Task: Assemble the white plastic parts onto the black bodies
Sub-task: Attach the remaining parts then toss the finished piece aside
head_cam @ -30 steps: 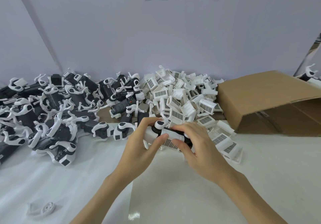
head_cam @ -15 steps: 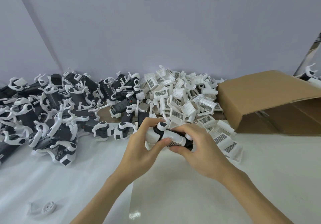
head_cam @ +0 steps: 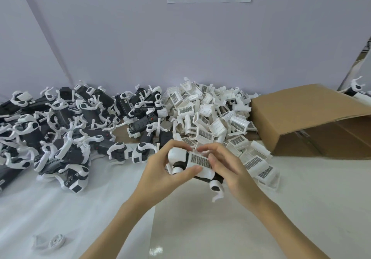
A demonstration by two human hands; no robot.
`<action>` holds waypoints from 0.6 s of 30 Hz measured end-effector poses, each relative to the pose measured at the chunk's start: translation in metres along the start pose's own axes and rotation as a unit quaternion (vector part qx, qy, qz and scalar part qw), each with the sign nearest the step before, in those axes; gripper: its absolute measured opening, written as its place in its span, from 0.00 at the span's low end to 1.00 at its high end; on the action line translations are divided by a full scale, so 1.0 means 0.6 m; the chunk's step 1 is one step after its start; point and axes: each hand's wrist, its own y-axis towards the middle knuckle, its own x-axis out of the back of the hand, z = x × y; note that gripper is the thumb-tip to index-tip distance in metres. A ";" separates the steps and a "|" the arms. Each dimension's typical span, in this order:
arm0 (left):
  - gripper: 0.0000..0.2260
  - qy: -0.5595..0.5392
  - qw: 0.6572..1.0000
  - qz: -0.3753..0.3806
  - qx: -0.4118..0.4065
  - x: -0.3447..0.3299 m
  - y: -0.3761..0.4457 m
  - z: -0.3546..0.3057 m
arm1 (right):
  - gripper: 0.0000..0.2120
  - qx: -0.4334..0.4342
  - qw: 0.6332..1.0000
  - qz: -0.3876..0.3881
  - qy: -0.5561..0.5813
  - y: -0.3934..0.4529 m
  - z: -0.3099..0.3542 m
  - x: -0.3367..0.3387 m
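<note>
Above the white table, my left hand (head_cam: 160, 170) grips the left end of a black body (head_cam: 181, 165) with white arms. My right hand (head_cam: 226, 168) holds its right side, fingers curled over a white grilled cover (head_cam: 200, 161) lying on top of the body. One white arm (head_cam: 216, 190) of the body hangs below my right hand. A heap of loose white covers (head_cam: 208, 118) lies just behind my hands. A pile of black bodies (head_cam: 60, 126) with white arms fills the left of the table.
An open cardboard box (head_cam: 301, 114) lies on its side at the right. A small white wheel-shaped part (head_cam: 54, 242) sits near the front left. The wall stands close behind both piles.
The body has turned in my hands, so the grilled face of the white cover now points up at the camera. Both hands stayed at the same place above the table.
</note>
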 end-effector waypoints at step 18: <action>0.17 -0.003 0.999 -0.041 0.005 -0.027 0.000 -0.016 | 0.30 0.132 0.917 -0.055 -0.372 -0.001 -0.028 -0.025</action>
